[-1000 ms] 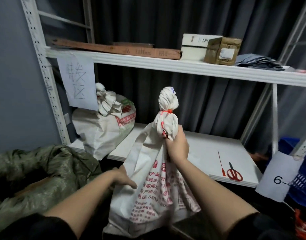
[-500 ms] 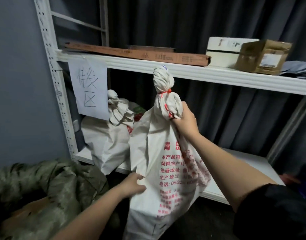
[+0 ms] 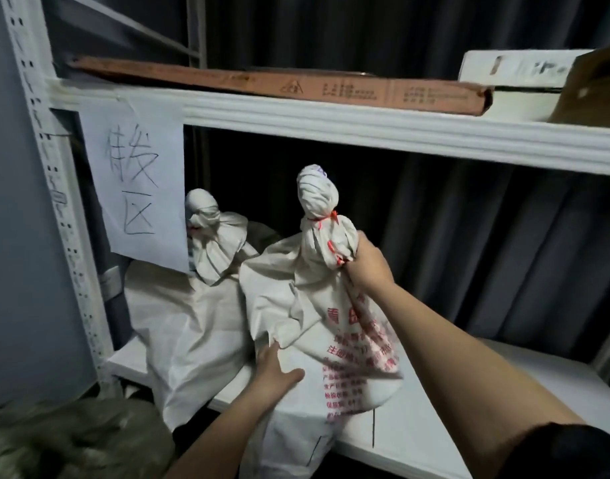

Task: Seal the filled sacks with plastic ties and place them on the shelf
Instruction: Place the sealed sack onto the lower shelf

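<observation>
Sack [image 3: 331, 340], white woven with red print, half-landed on the lower shelf [image 3: 504, 392], its base overhanging the near edge, just right of an already tied sack [image 3: 200, 323]. Its slumping, creased body suggests soft, loose and fairly heavy contents; the cloth looks slick. The person's right hand [image 3: 367, 267] is clenched around the gathered neck below the red plastic tie [image 3: 326, 219], the firmest hold; the left hand [image 3: 274, 369], fingers spread, presses flat against the lower flank.
</observation>
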`<control>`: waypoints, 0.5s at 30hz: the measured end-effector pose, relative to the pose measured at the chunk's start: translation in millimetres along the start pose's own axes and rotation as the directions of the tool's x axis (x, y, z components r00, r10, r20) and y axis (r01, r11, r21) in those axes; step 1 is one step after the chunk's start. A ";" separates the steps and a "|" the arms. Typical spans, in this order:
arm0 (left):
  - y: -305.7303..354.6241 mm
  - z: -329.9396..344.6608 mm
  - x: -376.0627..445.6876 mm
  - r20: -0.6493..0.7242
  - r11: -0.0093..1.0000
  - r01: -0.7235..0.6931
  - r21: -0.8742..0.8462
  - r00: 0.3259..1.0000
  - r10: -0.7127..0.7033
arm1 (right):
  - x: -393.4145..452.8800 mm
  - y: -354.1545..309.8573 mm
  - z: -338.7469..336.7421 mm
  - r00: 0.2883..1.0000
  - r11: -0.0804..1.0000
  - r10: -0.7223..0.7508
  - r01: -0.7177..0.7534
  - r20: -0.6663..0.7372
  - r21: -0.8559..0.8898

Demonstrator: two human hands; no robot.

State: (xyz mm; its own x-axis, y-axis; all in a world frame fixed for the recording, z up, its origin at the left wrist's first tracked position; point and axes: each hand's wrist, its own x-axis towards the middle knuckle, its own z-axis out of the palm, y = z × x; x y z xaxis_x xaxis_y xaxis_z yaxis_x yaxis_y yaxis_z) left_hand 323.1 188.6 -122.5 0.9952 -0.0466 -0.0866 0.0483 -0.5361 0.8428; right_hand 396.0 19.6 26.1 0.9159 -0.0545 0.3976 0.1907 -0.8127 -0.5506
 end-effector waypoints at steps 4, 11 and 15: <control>-32.4 21.2 24.6 0.097 0.994 -0.018 0.111 0.995 0.007 | 17.0 29.6 54.4 0.985 0.982 0.109 -0.127 0.131 0.137; -62.5 38.7 34.2 0.092 0.841 -0.100 0.532 0.994 0.060 | 21.4 42.1 111.9 0.991 0.982 0.127 -0.120 0.044 -0.143; -60.9 39.0 31.8 0.040 0.771 -0.099 0.630 0.995 0.096 | 27.4 34.7 105.9 0.973 0.983 0.183 -0.178 0.140 -0.051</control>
State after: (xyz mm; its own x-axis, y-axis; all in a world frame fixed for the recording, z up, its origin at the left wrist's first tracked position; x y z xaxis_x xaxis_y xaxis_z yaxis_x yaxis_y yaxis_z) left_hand 348.4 186.9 -197.3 0.9910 -0.1312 -0.0268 -0.1156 -0.9391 0.3235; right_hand 465.1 51.4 -59.8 0.9757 -0.1205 0.1832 0.0068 -0.8184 -0.5747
